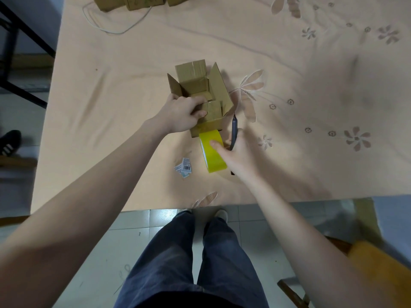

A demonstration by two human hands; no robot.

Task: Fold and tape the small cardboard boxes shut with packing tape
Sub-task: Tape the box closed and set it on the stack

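Observation:
A small cardboard box [213, 85] stands in the middle of the table with its flaps open. My left hand [184, 114] grips the box's near-left edge, fingers curled over the near flap. A yellow roll of packing tape [211, 156] stands on edge just in front of the box. My right hand [235, 154] holds the roll, thumb on its face, and a dark blade or scissors [233, 132] sticks out from the same hand toward the box.
More cardboard boxes [133, 2] sit at the table's far edge beside a thin white cord [115, 31]. Small paper labels [184, 168] lie left of the tape. The peach flowered cloth [311, 96] covers the table; its near edge is at my legs.

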